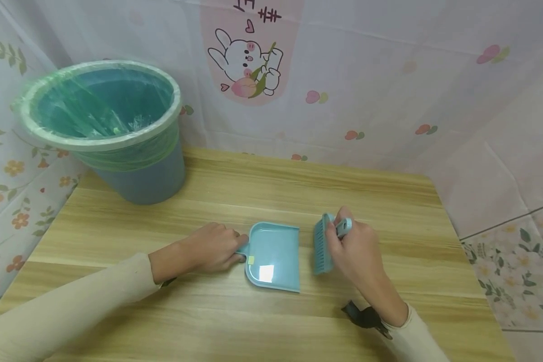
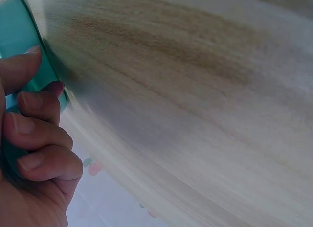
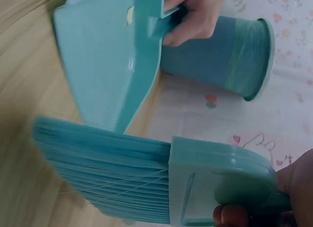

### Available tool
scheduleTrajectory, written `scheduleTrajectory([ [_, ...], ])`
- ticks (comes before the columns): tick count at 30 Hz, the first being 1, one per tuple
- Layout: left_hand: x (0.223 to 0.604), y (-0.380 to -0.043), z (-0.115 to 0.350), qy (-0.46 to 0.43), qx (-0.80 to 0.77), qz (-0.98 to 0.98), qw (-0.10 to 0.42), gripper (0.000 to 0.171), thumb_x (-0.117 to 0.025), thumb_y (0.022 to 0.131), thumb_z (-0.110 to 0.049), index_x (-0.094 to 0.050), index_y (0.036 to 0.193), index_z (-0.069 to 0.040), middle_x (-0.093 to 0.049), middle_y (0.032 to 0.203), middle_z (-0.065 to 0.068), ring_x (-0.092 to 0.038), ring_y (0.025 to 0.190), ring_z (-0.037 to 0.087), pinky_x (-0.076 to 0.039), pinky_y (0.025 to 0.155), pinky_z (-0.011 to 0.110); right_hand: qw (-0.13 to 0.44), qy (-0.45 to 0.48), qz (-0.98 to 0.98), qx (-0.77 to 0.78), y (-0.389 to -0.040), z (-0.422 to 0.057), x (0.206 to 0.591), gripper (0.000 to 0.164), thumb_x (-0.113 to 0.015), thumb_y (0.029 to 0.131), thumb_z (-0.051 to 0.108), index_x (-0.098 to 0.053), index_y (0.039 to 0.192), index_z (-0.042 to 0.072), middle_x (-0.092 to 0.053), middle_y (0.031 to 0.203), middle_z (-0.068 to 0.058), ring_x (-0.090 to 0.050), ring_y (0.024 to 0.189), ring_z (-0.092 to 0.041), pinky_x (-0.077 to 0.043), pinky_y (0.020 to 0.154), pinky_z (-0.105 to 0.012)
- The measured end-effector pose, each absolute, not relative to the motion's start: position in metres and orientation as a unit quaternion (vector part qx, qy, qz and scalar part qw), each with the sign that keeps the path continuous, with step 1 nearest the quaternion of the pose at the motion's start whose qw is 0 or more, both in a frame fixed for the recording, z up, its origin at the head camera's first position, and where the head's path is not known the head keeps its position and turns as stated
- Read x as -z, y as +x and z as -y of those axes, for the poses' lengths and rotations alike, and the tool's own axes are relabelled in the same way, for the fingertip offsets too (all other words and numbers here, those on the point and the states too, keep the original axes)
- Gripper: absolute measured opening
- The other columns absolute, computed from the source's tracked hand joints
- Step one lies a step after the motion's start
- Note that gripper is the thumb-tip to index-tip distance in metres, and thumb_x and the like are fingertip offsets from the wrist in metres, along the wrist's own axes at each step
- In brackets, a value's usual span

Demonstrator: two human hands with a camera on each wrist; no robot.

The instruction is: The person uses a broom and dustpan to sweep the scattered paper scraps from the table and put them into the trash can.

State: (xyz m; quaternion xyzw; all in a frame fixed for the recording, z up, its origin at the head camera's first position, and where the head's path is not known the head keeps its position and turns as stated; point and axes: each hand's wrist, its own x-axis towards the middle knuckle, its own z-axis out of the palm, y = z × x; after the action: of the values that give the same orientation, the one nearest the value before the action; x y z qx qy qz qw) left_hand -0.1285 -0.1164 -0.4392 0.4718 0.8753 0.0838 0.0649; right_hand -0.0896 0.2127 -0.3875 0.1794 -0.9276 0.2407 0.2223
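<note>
My left hand [image 1: 217, 247] grips the short handle of a light blue dustpan [image 1: 276, 251], which lies on the wooden table with its wide mouth facing right. A small yellow sticker marks the pan near its handle. In the left wrist view, the fingers [image 2: 41, 134] curl round that handle. To the right of the mouth, my right hand [image 1: 356, 246] holds a matching blue hand brush [image 1: 322, 244]. Its bristles [image 3: 107, 168] point toward the pan, a small gap away in the head view. The right wrist view shows the brush head close up, with the dustpan behind it.
A blue-grey trash bin [image 1: 151, 176] lined with a thin green bag stands at the table's back left corner. Patterned cloth [image 1: 366, 75] hangs behind the wooden table [image 1: 253, 327] and along its sides. A black strap [image 1: 364, 317] is at the right wrist.
</note>
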Motion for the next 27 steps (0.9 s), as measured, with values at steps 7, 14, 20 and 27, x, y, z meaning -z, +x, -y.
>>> scheduleTrajectory([
  [7, 0.440, -0.129, 0.116, 0.470, -0.081, -0.876, 0.067, 0.027, -0.070, 0.108, -0.032, -0.067, 0.106, -0.005, -0.046, 0.070, -0.007, -0.045, 0.062, 0.010, -0.043, 0.057, 0.028, 0.233, 0.176, 0.929, -0.229, -0.083, -0.227, 0.390, 0.029, -0.063, 0.096, 0.003, -0.043, 0.077, 0.013, -0.027, 0.059, 0.014, -0.025, 0.050, -0.001, -0.021, 0.044, -0.021],
  [14, 0.439, -0.129, 0.117, 0.467, -0.084, -0.877, 0.075, 0.028, -0.069, 0.109, -0.033, -0.067, 0.107, -0.005, -0.048, 0.071, -0.007, -0.045, 0.062, 0.011, -0.042, 0.057, 0.028, 0.230, 0.181, 0.929, -0.226, -0.081, -0.230, 0.390, 0.027, -0.063, 0.095, 0.002, -0.045, 0.078, 0.012, -0.028, 0.059, 0.014, -0.027, 0.048, -0.001, -0.021, 0.043, -0.019],
  [20, 0.438, -0.129, 0.116, 0.469, -0.084, -0.876, 0.071, 0.028, -0.070, 0.109, -0.033, -0.067, 0.106, -0.006, -0.051, 0.072, -0.006, -0.046, 0.062, 0.010, -0.043, 0.057, 0.028, 0.232, 0.178, 0.929, -0.227, -0.082, -0.230, 0.392, 0.026, -0.064, 0.096, 0.004, -0.046, 0.079, 0.012, -0.029, 0.059, 0.014, -0.028, 0.048, -0.001, -0.022, 0.043, -0.021],
  [27, 0.440, -0.129, 0.117, 0.472, -0.084, -0.875, 0.066, 0.028, -0.070, 0.108, -0.033, -0.067, 0.105, -0.006, -0.046, 0.070, -0.007, -0.043, 0.061, 0.010, -0.041, 0.056, 0.027, 0.218, 0.171, 0.934, -0.227, -0.083, -0.231, 0.395, 0.028, -0.065, 0.097, 0.004, -0.046, 0.079, 0.012, -0.029, 0.058, 0.014, -0.030, 0.048, -0.002, -0.024, 0.043, -0.022],
])
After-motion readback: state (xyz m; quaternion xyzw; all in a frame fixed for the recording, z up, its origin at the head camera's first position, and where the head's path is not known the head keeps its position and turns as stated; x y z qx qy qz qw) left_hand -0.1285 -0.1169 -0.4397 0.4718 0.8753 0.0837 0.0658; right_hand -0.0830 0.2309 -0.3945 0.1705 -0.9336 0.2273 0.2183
